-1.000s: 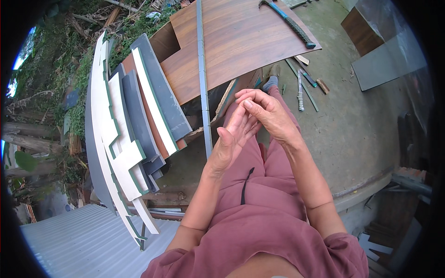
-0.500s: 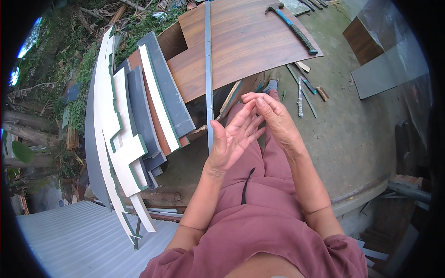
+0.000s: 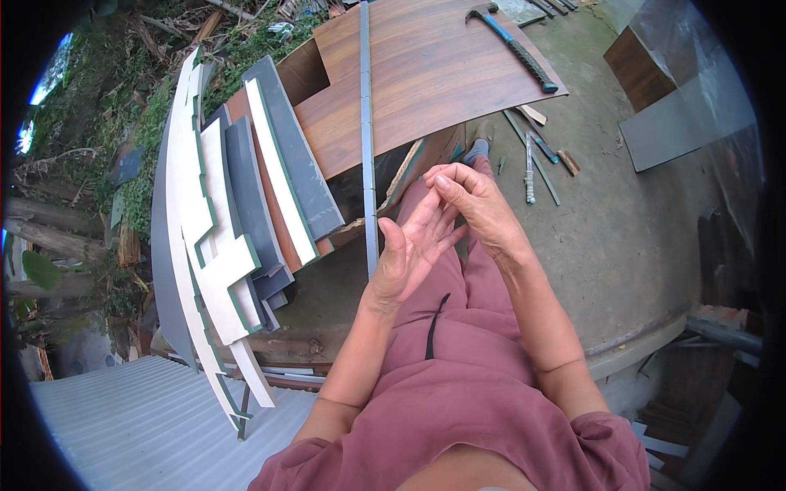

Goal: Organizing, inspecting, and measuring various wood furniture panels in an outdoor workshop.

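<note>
My left hand (image 3: 403, 260) is held in front of my body with the palm turned up. Its fingers are stretched out and spread, and the thumb stands apart. My right hand (image 3: 483, 214) reaches across to it, the thumb pressed against curled fingers at the left fingertips. Whether a small thing sits in that pinch is hidden. Just beyond both hands lies a brown wood-grain panel (image 3: 442, 90), with a long narrow grey strip (image 3: 368, 123) across it. A claw hammer (image 3: 528, 61) with a blue and black handle rests on the panel's right part.
Long white strips (image 3: 219, 282) and dark grey boards (image 3: 299, 164) are stacked at my left, above a corrugated sheet (image 3: 164, 417). On the concrete floor at right lie a wrapped metal bar (image 3: 530, 168) and a chisel-like tool (image 3: 544, 149). Grey and brown panels (image 3: 679, 135) stand farther right.
The right thumb and fingers have closed into a pinch at the left fingertips, and the right hand has shifted slightly left. The left hand stays open in nearly the same place.
</note>
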`<state>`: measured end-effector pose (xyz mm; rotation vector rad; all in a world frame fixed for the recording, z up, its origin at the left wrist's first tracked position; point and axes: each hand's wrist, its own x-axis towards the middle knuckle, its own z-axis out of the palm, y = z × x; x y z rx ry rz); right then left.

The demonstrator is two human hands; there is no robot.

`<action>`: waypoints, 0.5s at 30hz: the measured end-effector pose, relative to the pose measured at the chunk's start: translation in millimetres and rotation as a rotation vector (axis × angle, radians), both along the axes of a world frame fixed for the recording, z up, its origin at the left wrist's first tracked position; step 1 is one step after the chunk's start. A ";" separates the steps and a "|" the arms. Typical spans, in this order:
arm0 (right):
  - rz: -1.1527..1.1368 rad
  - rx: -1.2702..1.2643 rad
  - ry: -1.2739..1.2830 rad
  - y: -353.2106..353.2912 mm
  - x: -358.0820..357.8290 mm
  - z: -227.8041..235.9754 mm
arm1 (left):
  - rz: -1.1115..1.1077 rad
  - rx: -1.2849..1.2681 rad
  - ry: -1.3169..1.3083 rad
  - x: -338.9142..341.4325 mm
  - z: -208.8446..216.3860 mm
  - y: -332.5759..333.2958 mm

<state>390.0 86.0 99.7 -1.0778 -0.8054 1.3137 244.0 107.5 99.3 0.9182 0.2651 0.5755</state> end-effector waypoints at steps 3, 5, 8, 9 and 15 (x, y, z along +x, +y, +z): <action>0.014 0.034 -0.007 -2.8 1.7 -2.7 | -0.030 0.011 -0.006 -2.8 -3.2 2.6; 0.060 0.015 0.035 -4.3 6.8 -6.7 | -0.068 -0.053 -0.043 -4.0 -4.6 1.4; 0.117 -0.042 0.064 -2.2 10.9 -3.8 | -0.020 -0.044 -0.005 0.0 -3.8 -3.2; 0.130 -0.078 0.051 -1.6 12.0 -1.9 | -0.021 -0.046 -0.005 0.5 -2.5 -3.1; 0.022 -0.062 0.083 -3.9 9.4 -11.4 | -0.070 -0.042 -0.038 1.1 -0.2 2.1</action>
